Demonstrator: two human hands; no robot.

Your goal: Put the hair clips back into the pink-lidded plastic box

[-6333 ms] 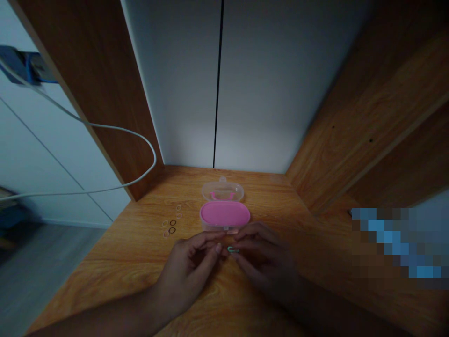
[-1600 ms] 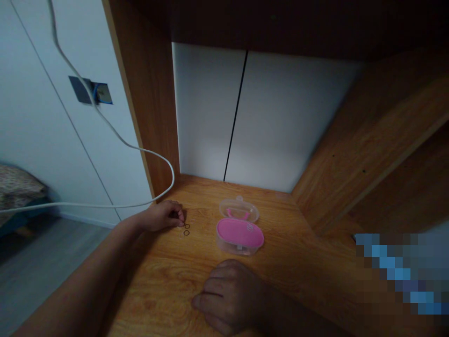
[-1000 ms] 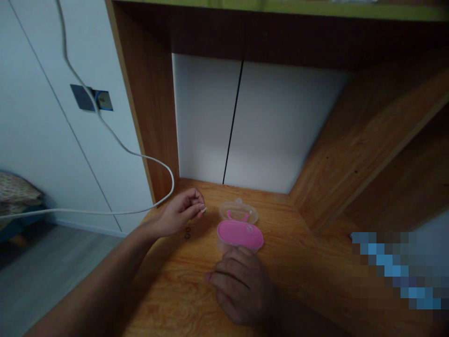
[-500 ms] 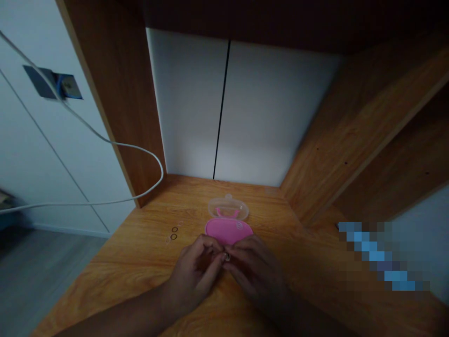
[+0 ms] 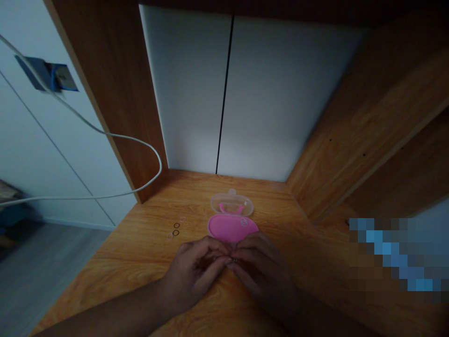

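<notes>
Both my hands meet at the front of the desk (image 5: 196, 285), their fingertips pinched together. Between them is a small thin loop (image 5: 235, 260), mostly covered by fingers and too blurred to tell its exact kind. My left hand (image 5: 194, 269) closes on it with thumb and index finger. From the other side, my right hand (image 5: 261, 267) does the same. Just beyond the fingers lies a pink oval case half (image 5: 229, 227), its near edge hidden by my hands. Behind it sits a clear plastic half (image 5: 231, 204) with a pink curved strip (image 5: 229, 209) at it.
Several thin rings lie left of the case, among them a black ring (image 5: 176, 232) and a pale pink ring (image 5: 170, 236). A white cable (image 5: 159, 164) loops over the desk's left back corner. Wooden side panels (image 5: 336, 140) and a white back panel (image 5: 259, 103) enclose the desk.
The view has shifted slightly. My fingertips have drawn closer around the small loop, which shows less than before. The case and the rings stay where they were on the desk.
</notes>
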